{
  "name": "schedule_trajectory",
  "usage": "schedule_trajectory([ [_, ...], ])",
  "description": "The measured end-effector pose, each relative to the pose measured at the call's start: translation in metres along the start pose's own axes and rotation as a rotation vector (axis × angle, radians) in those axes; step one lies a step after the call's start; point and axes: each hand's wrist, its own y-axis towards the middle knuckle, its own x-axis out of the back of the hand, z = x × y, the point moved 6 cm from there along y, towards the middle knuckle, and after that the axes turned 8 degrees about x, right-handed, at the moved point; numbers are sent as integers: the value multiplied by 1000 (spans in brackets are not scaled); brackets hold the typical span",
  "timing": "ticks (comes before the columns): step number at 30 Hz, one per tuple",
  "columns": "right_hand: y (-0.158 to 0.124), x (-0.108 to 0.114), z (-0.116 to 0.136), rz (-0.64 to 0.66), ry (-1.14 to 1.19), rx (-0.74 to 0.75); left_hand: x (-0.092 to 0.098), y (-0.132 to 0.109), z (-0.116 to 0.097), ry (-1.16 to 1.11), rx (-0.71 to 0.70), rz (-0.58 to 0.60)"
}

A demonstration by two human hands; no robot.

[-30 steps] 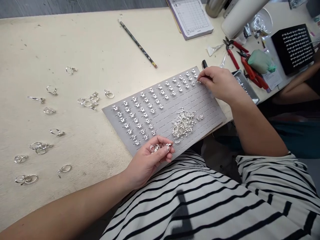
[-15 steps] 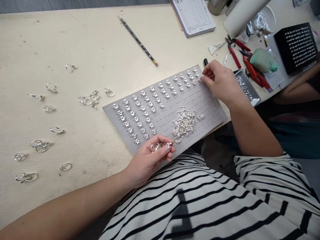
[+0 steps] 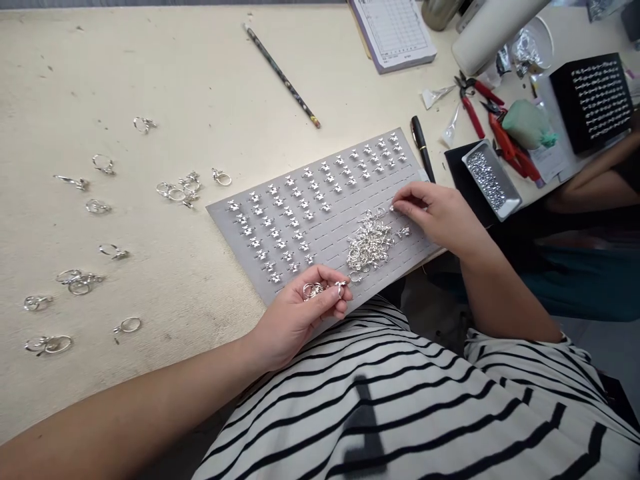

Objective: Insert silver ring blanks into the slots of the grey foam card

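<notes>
My left hand [image 3: 300,310] rests at the near edge of the grey slotted board [image 3: 325,261], shut on a bunch of silver rings [image 3: 314,291] with a small charm at the fingertips. My right hand [image 3: 435,217] hovers over the board's right side, its fingertips pinching a tiny silver piece [image 3: 392,208]. Just below those fingers lies a tangled pile of silver findings [image 3: 370,243]. Neat rows of small silver charms [image 3: 295,207] stand in the board's slots, filling its far and left parts.
Silver rings [image 3: 97,207] lie scattered on the cream table [image 3: 150,80] to the left. Beyond the board are a pencil [image 3: 283,77], a black pen [image 3: 423,148], and a metal tray of silver pieces [image 3: 490,180]. Red-handled pliers [image 3: 510,150] and a black ring display [image 3: 593,100] sit right, beside another person's forearm [image 3: 595,175].
My right hand has moved from the board's far right corner down toward the pile, uncovering the pen and tray. My left hand has barely moved. The view has turned slightly.
</notes>
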Motion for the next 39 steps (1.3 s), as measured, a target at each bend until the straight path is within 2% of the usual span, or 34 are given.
schedule_trajectory([
  [3,6,6,-10,-125,-36,3,0,0,-1,14,-13,7],
  [7,3,12,-8,-213,-119,46,0,0,-1,15,-25,20],
  [12,-4,10,4,-202,-144,73,-1,0,-2,11,-24,29],
  [19,3,5,4,-143,-150,2,0,0,-1,7,-22,29],
  [25,13,11,-16,-233,20,-57,0,1,1,20,-14,32],
  [28,22,8,-31,-250,106,-42,1,1,2,28,-11,31],
  [31,29,5,-36,-239,148,-19,1,1,1,23,-12,30],
  [34,30,1,-24,-188,214,-24,0,0,1,3,-4,33],
  [39,30,-16,16,-37,463,-32,-3,1,2,-12,-21,56],
])
